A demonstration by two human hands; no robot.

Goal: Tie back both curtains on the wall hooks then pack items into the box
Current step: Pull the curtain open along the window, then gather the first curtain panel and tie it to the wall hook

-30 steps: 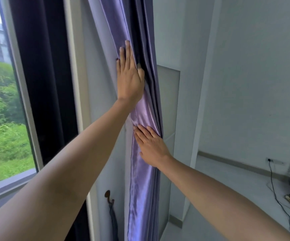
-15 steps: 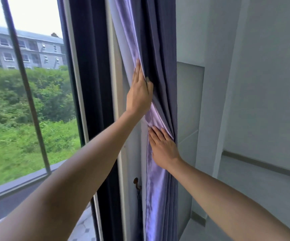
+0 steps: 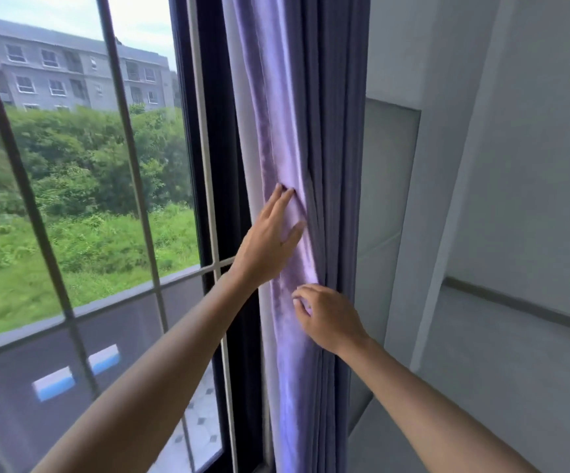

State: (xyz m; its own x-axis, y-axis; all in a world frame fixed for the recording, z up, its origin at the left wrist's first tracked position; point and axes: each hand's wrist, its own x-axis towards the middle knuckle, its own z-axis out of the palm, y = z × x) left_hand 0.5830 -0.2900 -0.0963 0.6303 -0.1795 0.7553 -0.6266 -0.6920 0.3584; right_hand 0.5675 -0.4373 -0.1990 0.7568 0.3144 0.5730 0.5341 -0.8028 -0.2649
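Window [image 3: 82, 199]: the landmark, large and barred, filling the view's left half.

Curtain [image 3: 297, 131]: one in view, gathered into a narrow vertical bundle just right of the window frame, running out of view top and bottom. Two faces to it, a shiny lilac one toward the window and a dull blue-grey pleated one on the far side. Judged soft and limp, and the glossy face likely slippery, so flat pressure will slide off. Hanging length probably gives it some weight. Best taken by wrapping a hand round the whole bundle at about mid-height, where a tie-back would sit.

Hands: two. Left hand [image 3: 268, 237] lies flat on the lilac face, fingers spread and extended, pressing, not gripping. Right hand [image 3: 328, 315] sits just below it on the same bundle, fingers curled at the fabric edge. Whether it pinches a fold I cannot tell.

Wall hooks, box, items to pack: none in view. Count zero.
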